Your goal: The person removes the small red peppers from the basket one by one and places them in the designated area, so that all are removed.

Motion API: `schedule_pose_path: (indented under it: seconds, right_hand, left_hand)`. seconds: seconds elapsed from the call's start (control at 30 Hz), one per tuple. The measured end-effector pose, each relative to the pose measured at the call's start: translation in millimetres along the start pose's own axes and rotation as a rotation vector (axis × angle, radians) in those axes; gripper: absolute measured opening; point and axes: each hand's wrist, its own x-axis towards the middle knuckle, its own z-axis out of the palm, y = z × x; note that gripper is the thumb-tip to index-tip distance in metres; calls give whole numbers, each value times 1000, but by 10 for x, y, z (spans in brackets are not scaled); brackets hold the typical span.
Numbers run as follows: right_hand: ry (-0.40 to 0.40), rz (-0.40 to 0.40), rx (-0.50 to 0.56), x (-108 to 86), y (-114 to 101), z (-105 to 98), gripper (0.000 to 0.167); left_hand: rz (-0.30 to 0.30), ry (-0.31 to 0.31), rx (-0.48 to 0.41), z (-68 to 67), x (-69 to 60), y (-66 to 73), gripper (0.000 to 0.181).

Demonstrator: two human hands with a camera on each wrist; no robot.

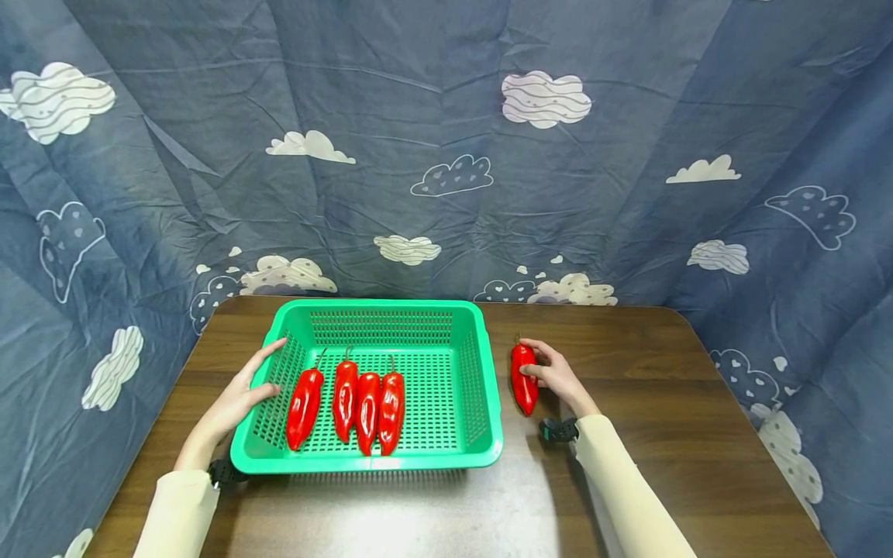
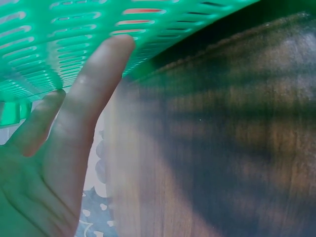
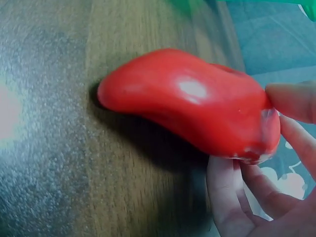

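Observation:
A long red pepper [image 1: 524, 380] lies on the table to the right of the green basket [image 1: 436, 463]. My right hand [image 1: 556, 376] holds this pepper between thumb and fingers near its stem end. In the right wrist view, the glossy pepper [image 3: 182, 98] has its tip close to the wood, and the thumb [image 3: 294, 101] presses its wide end. My left hand [image 1: 240, 399] is at the basket's left side, fingers extended and spread. The left wrist view has its fingers [image 2: 91, 84] against the slotted wall. Several red peppers [image 1: 345, 399] lie inside the basket, towards its left half.
A brown wooden table [image 1: 628, 364] carries the basket, with bare wood to its right and a bright glare near the front. Behind the table hangs a dark blue curtain [image 1: 446, 116] with white clouds. Black wrist straps [image 1: 558, 430] are worn on both arms.

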Motion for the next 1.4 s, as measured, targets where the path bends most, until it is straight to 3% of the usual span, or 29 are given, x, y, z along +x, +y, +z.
schedule_pose_path:
  seconds: [0.3, 0.7, 1.1, 1.4]
  right_hand:
    - [-2, -12, -38, -10, 1, 35, 55]
    - [43, -37, 68, -54, -5, -66, 50]
    - [113, -59, 84, -147, -220, -198, 50]
    - [100, -127, 112, -167, -433, -187, 46]
  left_hand:
    - [8, 0, -21, 4, 11, -11, 74]
    - [9, 0, -30, 4, 17, -30, 75]
    - [2, 6, -29, 4, -1, -18, 76]
    - [-4, 10, -18, 6, -2, -14, 77]
